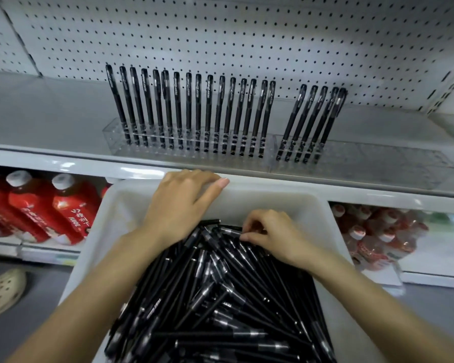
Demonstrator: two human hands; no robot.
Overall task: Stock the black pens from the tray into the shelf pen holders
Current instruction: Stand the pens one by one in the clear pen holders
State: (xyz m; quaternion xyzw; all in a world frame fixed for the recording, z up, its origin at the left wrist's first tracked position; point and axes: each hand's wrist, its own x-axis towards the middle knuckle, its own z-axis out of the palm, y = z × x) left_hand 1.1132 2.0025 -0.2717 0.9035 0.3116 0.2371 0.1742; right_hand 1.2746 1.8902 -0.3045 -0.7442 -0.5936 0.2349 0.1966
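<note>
A white tray [323, 218] holds a heap of black pens [220, 297] in front of the shelf. My left hand [181, 203] rests over the tray's far rim, fingers curled on the edge. My right hand [270, 234] is down on the heap, its fingertips pinching a black pen [230, 230] at the pile's far end. On the shelf two clear pen holders stand side by side: the left holder [108, 134] carries a full row of upright pens [194, 111], the right holder [378, 163] has several pens [312, 124] at its left end only.
A white pegboard [220, 35] backs the shelf [50, 119]. Below it stand red juice bottles [45, 208] at left and small red-capped bottles [378, 234] at right. A beige clog [3, 292] lies on the grey floor at lower left.
</note>
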